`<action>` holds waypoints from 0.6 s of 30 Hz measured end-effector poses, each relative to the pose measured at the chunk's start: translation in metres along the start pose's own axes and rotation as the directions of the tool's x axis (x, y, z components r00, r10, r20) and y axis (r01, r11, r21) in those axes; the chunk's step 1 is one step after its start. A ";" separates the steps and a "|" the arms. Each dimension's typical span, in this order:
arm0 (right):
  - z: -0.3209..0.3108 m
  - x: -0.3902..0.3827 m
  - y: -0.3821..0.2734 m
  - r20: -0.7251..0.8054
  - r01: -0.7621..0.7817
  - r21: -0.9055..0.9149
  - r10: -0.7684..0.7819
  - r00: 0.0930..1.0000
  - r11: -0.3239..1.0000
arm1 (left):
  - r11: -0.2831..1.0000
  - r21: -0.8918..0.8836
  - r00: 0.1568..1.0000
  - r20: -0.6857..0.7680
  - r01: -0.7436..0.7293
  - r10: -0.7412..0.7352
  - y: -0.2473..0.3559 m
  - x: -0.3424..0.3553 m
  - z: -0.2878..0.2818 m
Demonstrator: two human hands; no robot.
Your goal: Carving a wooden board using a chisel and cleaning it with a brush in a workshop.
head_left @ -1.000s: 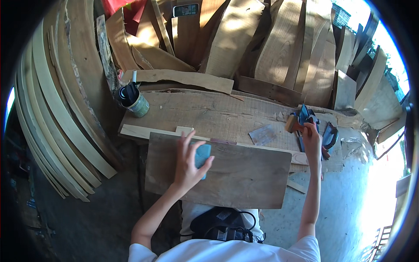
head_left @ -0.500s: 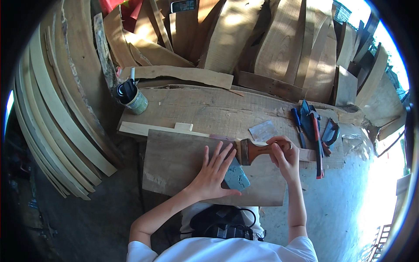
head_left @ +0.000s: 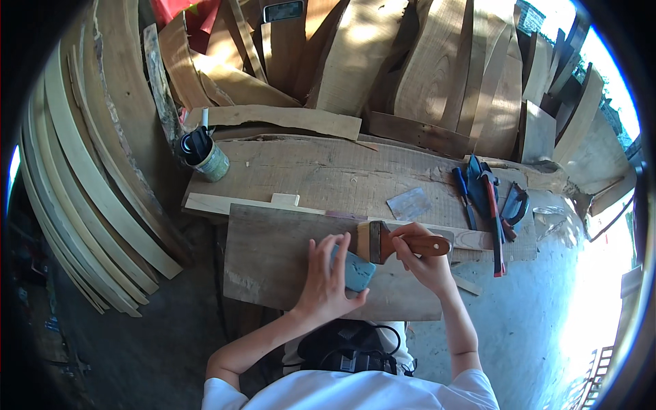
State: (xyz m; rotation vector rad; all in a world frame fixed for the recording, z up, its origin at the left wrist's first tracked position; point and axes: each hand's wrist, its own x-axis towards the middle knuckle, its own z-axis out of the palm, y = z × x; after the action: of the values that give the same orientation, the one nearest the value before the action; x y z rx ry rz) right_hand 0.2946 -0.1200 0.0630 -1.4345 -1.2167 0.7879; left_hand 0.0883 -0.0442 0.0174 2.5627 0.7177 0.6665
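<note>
A flat wooden board (head_left: 273, 256) lies in front of me. On it, my left hand (head_left: 326, 277) curls around a blue, pitted, sponge-like block (head_left: 359, 272), with the fingers on its far left side and the thumb near its lower edge. My right hand (head_left: 425, 263) grips a wide paintbrush (head_left: 403, 244) by its wooden handle. The brush's pale bristles point left and sit over the board just beyond the block; whether they touch the wood I cannot tell.
Behind the board is a thick wooden slab (head_left: 307, 160) carrying a tin (head_left: 213, 165) with dark items at left. A clear flat piece (head_left: 410, 203), a red-and-black saw-like tool (head_left: 492, 212) and a blue-handled tool (head_left: 465, 195) lie at right. Planks (head_left: 365, 55) lean behind.
My left hand's spread fingers have drawn in around the blue block, which has shifted left and up. The brush has moved slightly left, its handle now tilted down to the right.
</note>
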 end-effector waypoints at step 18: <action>0.042 0.017 0.013 -0.030 0.052 0.110 -0.049 0.998 0.993 | 0.998 -0.058 0.992 0.124 -0.026 0.033 -0.033 0.029 -0.048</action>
State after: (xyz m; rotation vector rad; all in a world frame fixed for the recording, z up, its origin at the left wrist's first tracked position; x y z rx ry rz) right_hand 0.2639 -0.0910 0.0431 -1.3153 -1.1662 0.7870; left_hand 0.0720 0.0096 0.0493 2.5417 0.6118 0.5224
